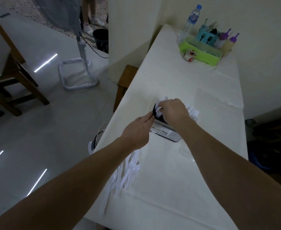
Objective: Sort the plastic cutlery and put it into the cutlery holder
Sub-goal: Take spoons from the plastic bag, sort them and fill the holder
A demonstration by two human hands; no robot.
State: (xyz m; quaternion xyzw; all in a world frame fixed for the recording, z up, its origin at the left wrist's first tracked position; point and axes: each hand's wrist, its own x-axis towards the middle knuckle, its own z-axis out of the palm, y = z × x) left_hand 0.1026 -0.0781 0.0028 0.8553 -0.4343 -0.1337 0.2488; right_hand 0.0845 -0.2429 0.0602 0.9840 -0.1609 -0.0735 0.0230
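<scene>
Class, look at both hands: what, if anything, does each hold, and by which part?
The left hand pinches the cutlery holder at its near-left top rim. The right hand grips white plastic cutlery; which part is hidden.

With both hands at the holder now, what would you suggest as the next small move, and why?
Probably lower the white plastic piece pinched by the right hand down into the black cutlery holder, while the left hand steadies its rim. The piece sits at the holder's top, and loose white plastic forks wait at the white table's near edge.

Both arms outstretched, left hand [137, 130] pinching, right hand [173, 110] curled downward
</scene>
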